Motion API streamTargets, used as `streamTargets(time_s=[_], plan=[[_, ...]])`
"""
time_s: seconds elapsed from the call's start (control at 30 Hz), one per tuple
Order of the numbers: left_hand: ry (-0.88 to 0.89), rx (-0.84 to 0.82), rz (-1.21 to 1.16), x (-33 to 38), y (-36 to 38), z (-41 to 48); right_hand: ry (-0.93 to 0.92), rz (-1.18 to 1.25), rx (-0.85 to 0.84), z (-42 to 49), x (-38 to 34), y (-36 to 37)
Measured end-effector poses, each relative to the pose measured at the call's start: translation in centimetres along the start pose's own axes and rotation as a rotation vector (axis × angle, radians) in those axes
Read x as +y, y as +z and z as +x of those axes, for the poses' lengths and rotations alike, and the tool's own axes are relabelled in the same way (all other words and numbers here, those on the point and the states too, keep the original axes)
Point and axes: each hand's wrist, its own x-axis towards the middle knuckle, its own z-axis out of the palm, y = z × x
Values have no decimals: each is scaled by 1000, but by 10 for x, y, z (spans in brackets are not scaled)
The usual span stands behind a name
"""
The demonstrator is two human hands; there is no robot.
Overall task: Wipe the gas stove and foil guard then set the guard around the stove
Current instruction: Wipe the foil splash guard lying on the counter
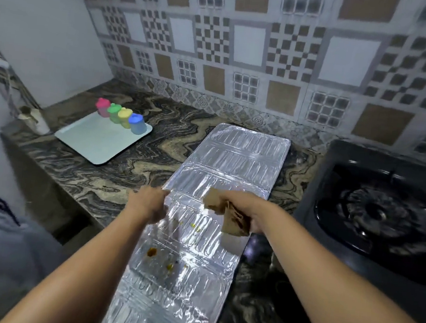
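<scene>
The silver foil guard (233,163) lies flat along the marbled counter, running from the tiled wall toward me. Brown and yellow food stains dot its near half. My left hand (147,201) presses down on the guard's left edge, fingers curled over it. My right hand (246,210) is closed around a crumpled brown cloth (227,216), held over the guard's middle near its right side. The black gas stove (375,214) stands on the counter to the right of the guard, its burner and pan support visible.
A pale blue tray (94,142) at the back left carries several small jars with coloured lids (121,116). The patterned tile wall (246,45) rises behind the counter. The counter's left edge (53,177) drops off near grey fabric at lower left.
</scene>
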Motion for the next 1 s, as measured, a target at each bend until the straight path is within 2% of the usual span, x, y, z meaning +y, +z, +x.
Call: streamTargets(time_s=[0.13,0.2,0.27,0.37,0.63,0.8,0.93,1.0], plan=[[-26,-37,15,3,10,-46,81,307,-201,-26,33,7],[-47,-79,-24,6,13,-69,92,411,-196,-40,52,16],[-61,-99,-41,7,14,-90,74,463,-123,-54,68,25],[-70,-109,-76,0,12,-109,47,495,-24,-74,80,35],[-38,-101,-127,-14,11,-119,-6,276,-8,-73,83,59],[8,-137,-176,-43,27,-101,50,399,-43,-66,65,82],[48,-164,-183,-71,37,-76,12,443,34,-58,49,101],[68,-169,-173,-84,39,-62,-48,391,138,-47,41,107]])
